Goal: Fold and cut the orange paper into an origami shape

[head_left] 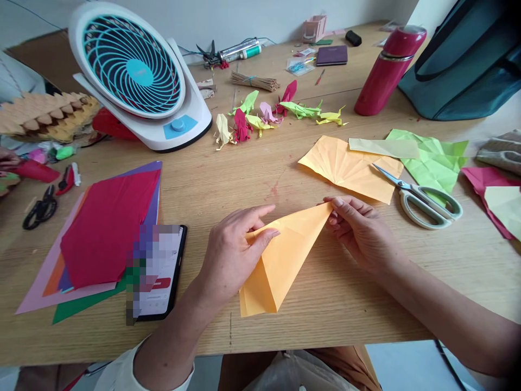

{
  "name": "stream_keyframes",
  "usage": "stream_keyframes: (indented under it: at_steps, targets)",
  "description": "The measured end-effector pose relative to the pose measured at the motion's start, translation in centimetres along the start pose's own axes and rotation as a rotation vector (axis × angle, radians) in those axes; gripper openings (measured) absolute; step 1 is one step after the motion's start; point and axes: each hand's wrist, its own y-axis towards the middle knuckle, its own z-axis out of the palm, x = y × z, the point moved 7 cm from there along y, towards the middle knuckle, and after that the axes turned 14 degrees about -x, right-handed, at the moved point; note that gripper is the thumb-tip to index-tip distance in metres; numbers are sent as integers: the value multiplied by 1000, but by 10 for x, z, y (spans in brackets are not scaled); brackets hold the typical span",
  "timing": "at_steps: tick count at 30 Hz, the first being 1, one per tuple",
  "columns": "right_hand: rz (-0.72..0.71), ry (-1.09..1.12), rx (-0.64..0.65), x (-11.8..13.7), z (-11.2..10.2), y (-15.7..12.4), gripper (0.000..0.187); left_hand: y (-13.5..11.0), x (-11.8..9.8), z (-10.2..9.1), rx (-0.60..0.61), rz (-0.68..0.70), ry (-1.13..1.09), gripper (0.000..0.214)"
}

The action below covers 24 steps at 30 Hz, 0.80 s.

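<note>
A folded orange paper point(280, 260) lies on the wooden table point(325, 304), shaped like a long kite pointing up and right. My left hand point(232, 252) pinches its upper left edge between thumb and fingers. My right hand point(358, 228) grips the pointed tip at the right with closed fingers. A second creased orange sheet point(345, 165) rests flat just beyond my hands.
Scissors point(423, 198) lie right of the creased sheet, by green paper point(435, 160) and red paper point(488, 182). A phone point(160, 277) and stacked coloured sheets point(106, 228) sit left. Behind stand a fan point(134, 70), several small origami figures point(268, 114), a red flask point(388, 68) and a teal bag point(468, 60).
</note>
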Motion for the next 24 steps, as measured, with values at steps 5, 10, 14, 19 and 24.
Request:
stream_keyframes:
  at_steps: [5,10,14,19,24]
  targets:
    - [-8,-4,1,0,-1,0,28,1,0,0,10,-33,-2,31]
    - [-26,-53,-11,1,-1,0,27,1,2,1,39,-58,-5,17]
    - [-44,-86,-11,2,0,-2,29,2,5,3,59,-78,-32,10]
    - [-52,-75,-5,3,3,-4,31,3,8,3,84,-127,-50,7]
    - [-82,-84,9,5,4,-8,31,3,10,5,142,-143,-29,6]
